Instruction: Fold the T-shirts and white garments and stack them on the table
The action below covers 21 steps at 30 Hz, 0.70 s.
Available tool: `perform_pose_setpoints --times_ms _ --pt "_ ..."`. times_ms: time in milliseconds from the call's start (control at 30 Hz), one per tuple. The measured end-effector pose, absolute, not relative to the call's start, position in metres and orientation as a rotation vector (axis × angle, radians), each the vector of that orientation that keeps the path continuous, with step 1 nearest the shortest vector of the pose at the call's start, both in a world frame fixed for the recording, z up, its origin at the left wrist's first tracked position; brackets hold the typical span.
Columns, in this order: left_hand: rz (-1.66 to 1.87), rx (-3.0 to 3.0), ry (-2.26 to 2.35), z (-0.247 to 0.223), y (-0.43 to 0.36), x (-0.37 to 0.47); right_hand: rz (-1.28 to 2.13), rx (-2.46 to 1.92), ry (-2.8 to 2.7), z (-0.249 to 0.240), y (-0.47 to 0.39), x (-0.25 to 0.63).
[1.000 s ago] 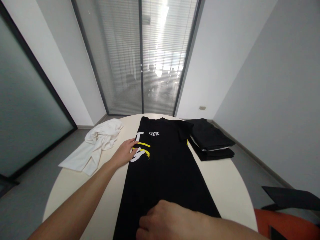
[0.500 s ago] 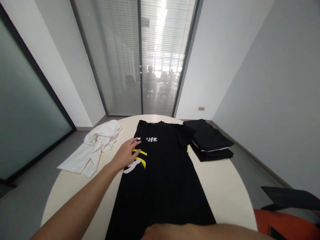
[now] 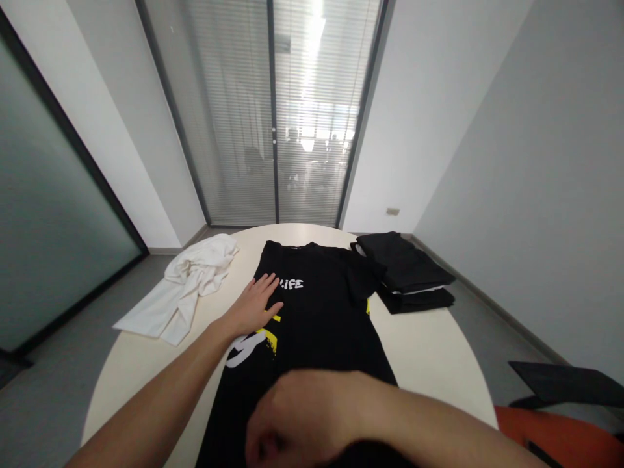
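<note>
A black T-shirt (image 3: pixel 326 318) lies lengthwise on the round table, collar at the far end, with white "LIFE" lettering and yellow and white print on its left side. My left hand (image 3: pixel 256 304) rests flat on the shirt's upper left part, fingers spread, covering some of the print. Closer to me, my right hand (image 3: pixel 307 413) is over the lower part of the shirt with its fingers curled in. Its fingertips are hidden, and I cannot see whether fabric is in them. The shirt's right sleeve (image 3: pixel 364 272) reaches to a stack of folded black clothes (image 3: pixel 409 263).
A crumpled white garment (image 3: pixel 182 286) lies at the left side of the cream table (image 3: pixel 439 364). An orange chair (image 3: pixel 550 432) with a black armrest stands at the lower right. Behind the table is a glass partition (image 3: pixel 312 162) with blinds.
The shirt has shifted slightly toward me, and its "LIFE" lettering shows more fully. My right hand has moved up and forward into view. The left hand remains on the shirt, slightly lower and flatter.
</note>
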<state>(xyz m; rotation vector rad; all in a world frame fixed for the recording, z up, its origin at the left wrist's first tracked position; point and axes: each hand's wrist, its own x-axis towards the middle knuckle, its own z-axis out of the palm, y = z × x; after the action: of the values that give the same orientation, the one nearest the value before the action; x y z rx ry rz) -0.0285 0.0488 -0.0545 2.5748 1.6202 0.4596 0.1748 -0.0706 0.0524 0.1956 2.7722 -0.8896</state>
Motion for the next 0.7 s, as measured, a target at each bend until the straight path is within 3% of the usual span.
perform_pose_setpoints --times_ms 100,200,300,500,700 --pt "0.388 2.584 1.655 -0.053 0.047 -0.027 -0.42 1.129 2.837 0.069 -0.004 0.202" --pt "0.345 2.568 1.685 -0.048 0.045 -0.025 0.096 1.876 2.476 0.079 0.055 0.242" --pt "0.317 2.554 1.696 -0.044 0.043 -0.024 0.203 2.309 2.191 0.077 0.093 0.28" --pt "0.335 2.565 1.686 -0.048 0.045 -0.026 0.075 2.526 1.98 0.054 0.116 0.316" --pt "0.326 2.571 1.682 -0.048 0.045 -0.026 0.175 2.714 2.047 0.054 0.117 0.311"
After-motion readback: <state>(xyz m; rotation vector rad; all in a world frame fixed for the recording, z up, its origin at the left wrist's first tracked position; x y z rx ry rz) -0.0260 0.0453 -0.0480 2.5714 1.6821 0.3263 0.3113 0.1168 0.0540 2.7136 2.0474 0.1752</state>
